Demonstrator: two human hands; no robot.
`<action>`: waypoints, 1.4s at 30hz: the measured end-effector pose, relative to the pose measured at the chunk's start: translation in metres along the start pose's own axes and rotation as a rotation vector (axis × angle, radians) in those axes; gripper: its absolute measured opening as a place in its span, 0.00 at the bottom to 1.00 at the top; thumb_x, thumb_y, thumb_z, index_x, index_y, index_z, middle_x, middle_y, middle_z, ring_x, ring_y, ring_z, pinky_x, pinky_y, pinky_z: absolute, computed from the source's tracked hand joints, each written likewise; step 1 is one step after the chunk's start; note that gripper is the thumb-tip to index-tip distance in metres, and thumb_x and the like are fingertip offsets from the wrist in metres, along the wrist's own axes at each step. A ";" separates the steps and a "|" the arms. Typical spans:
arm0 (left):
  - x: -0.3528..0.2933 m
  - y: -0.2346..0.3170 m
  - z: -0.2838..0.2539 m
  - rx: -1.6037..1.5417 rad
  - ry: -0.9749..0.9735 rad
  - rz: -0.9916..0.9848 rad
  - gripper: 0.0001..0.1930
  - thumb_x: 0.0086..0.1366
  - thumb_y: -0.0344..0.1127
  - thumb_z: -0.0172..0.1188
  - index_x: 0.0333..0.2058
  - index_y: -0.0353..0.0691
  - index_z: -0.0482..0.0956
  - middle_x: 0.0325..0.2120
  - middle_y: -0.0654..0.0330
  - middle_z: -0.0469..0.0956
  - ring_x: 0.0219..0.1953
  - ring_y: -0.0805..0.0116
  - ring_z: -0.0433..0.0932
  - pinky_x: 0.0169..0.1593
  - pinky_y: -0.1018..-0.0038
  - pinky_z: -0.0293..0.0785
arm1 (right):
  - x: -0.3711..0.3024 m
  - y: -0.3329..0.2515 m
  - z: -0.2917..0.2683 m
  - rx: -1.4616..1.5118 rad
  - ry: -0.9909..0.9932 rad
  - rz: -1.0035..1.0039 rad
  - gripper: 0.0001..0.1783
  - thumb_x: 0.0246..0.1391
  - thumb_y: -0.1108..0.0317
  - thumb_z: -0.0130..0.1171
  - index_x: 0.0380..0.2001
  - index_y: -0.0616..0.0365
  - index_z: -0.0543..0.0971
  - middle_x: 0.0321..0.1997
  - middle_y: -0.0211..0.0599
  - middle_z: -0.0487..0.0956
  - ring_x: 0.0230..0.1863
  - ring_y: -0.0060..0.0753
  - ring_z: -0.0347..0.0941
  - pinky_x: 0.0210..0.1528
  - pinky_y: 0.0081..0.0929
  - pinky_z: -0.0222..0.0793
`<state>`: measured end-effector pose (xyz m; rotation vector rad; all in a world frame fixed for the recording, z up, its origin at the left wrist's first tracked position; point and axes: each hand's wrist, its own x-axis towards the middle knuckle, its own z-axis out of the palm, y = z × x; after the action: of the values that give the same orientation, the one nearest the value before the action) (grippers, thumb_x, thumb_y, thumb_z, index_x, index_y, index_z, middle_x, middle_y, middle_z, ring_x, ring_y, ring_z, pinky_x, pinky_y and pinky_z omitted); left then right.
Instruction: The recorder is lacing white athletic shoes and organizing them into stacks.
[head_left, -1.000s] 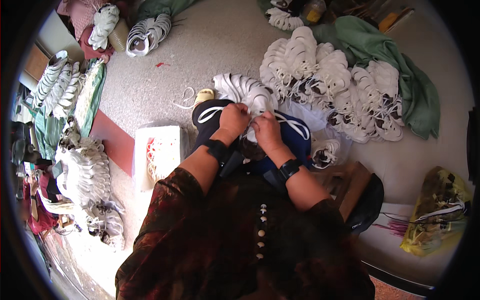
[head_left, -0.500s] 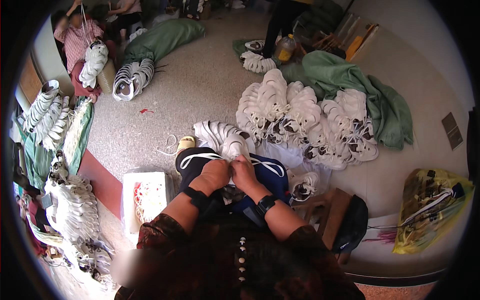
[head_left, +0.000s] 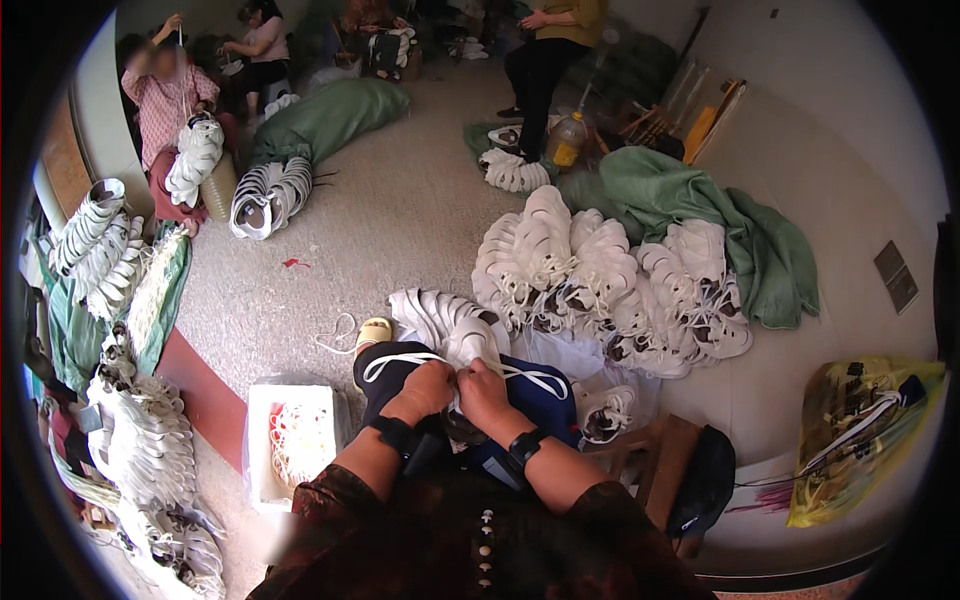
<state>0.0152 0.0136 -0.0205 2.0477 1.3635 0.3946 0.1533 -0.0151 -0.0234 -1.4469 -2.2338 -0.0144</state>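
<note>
A nested stack of white shoe uppers (head_left: 435, 318) lies across my lap, running away from me toward the floor. My left hand (head_left: 428, 390) and my right hand (head_left: 482, 392) meet at its near end, fingers pinched closed close together. A flat white shoelace (head_left: 540, 376) runs from between them, looping out to the left and right over my dark-clad knees. The fingertips cover the spot where the lace meets the near upper. Each wrist wears a black band.
At the front left stands a white box (head_left: 262, 470) of red and white laces. Heaped shoe uppers (head_left: 560, 260) lie ahead right beside a green sack (head_left: 765, 270); more uppers (head_left: 140, 430) line the left. A wooden stool (head_left: 650, 460) and yellow bag (head_left: 860, 440) are right. People sit and stand farther back.
The view has tilted up, so the scene sits lower and more of the people behind shows. My hands stay pinched together at the stack's near end, with the lace still looping out both sides.
</note>
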 end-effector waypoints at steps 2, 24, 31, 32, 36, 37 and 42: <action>-0.003 0.003 -0.001 0.027 -0.009 -0.003 0.10 0.46 0.30 0.51 0.27 0.38 0.79 0.26 0.46 0.76 0.34 0.50 0.76 0.40 0.63 0.72 | -0.004 -0.003 0.000 -0.005 0.013 -0.008 0.03 0.35 0.74 0.52 0.20 0.58 0.74 0.22 0.41 0.71 0.26 0.44 0.71 0.27 0.36 0.69; 0.001 0.030 -0.002 -0.462 0.268 0.271 0.07 0.53 0.27 0.57 0.32 0.35 0.77 0.25 0.57 0.78 0.29 0.67 0.76 0.35 0.75 0.72 | -0.002 0.071 -0.098 0.332 0.126 0.009 0.01 0.41 0.77 0.56 0.21 0.62 0.74 0.20 0.39 0.68 0.22 0.39 0.66 0.24 0.29 0.60; -0.008 0.025 -0.010 -0.795 0.043 0.231 0.06 0.59 0.28 0.56 0.35 0.34 0.77 0.22 0.66 0.76 0.25 0.82 0.70 0.32 0.84 0.67 | 0.005 0.047 -0.084 0.530 0.004 -0.109 0.08 0.41 0.78 0.56 0.30 0.62 0.75 0.29 0.40 0.69 0.29 0.40 0.69 0.31 0.29 0.65; -0.010 0.018 -0.012 -0.739 0.098 0.217 0.06 0.58 0.26 0.56 0.35 0.33 0.77 0.21 0.66 0.75 0.25 0.82 0.70 0.32 0.84 0.68 | 0.000 0.044 -0.076 0.534 0.012 -0.103 0.08 0.41 0.78 0.56 0.30 0.62 0.75 0.29 0.40 0.69 0.29 0.40 0.69 0.31 0.29 0.65; -0.015 0.003 -0.004 -0.774 0.181 0.051 0.02 0.57 0.23 0.55 0.29 0.32 0.76 0.20 0.67 0.74 0.23 0.83 0.68 0.30 0.84 0.66 | -0.014 0.023 -0.044 0.389 -0.292 -0.077 0.15 0.36 0.77 0.57 0.33 0.58 0.74 0.34 0.42 0.70 0.38 0.45 0.69 0.41 0.35 0.66; -0.015 0.001 0.001 -0.827 0.183 0.080 0.02 0.56 0.22 0.54 0.27 0.33 0.75 0.19 0.67 0.74 0.22 0.82 0.68 0.29 0.84 0.66 | -0.012 0.022 -0.039 0.360 -0.306 -0.078 0.11 0.37 0.76 0.57 0.30 0.59 0.74 0.33 0.42 0.70 0.38 0.45 0.68 0.40 0.36 0.66; -0.013 -0.006 0.006 -0.695 0.110 0.094 0.03 0.58 0.24 0.54 0.27 0.34 0.75 0.18 0.68 0.73 0.22 0.82 0.68 0.28 0.84 0.65 | -0.010 0.028 -0.026 0.301 -0.204 -0.183 0.04 0.39 0.76 0.55 0.20 0.60 0.69 0.25 0.39 0.70 0.31 0.43 0.68 0.33 0.33 0.66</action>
<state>0.0088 0.0012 -0.0272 1.5216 0.9942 0.8930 0.1907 -0.0180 -0.0108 -1.1241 -2.3985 0.4092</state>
